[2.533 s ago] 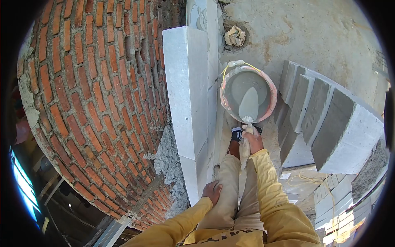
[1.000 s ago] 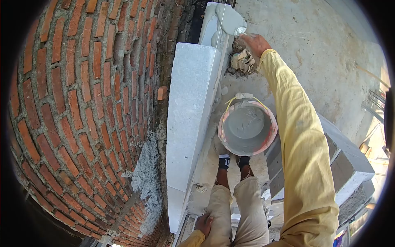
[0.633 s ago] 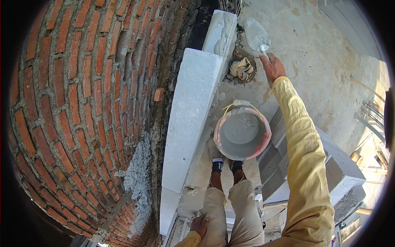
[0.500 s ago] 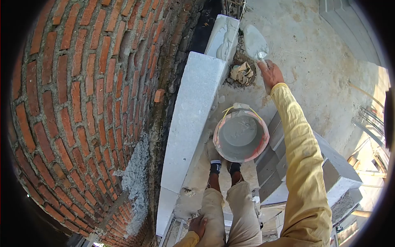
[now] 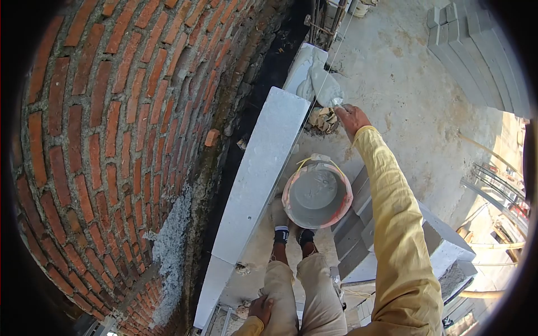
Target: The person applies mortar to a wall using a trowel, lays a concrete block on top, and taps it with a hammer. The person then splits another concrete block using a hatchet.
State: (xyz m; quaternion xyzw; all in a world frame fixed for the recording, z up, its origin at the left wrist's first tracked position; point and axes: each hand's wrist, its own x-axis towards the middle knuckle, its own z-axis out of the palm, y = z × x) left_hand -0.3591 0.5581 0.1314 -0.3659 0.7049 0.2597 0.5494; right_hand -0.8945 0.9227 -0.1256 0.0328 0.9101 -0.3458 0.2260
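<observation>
My right hand (image 5: pixel 353 119) is closed around the handle of a trowel (image 5: pixel 327 85). Its blade, coated in wet grey mortar, is at the side edge of a low white block (image 5: pixel 298 64) with mortar spread on top. Beside that stands a longer, higher white block (image 5: pixel 263 157). Crumpled brown paper (image 5: pixel 323 120) lies just below the trowel. Nearer my feet is a pinkish bucket (image 5: pixel 348 206) with grey mortar inside. My left hand (image 5: pixel 260 309) rests on my thigh, holding nothing.
A brick wall (image 5: pixel 106 151) rises on the left, with a dark gap (image 5: pixel 263 78) between it and the blocks. A taut string (image 5: pixel 340 38) runs along the block line. Stacked grey blocks (image 5: pixel 358 235) stand right of the bucket, and another stack (image 5: pixel 476 56) is at upper right.
My right hand has brought the trowel leftward, from over the floor to the mortared block's edge. The view has shifted, and my left hand stays on my thigh.
</observation>
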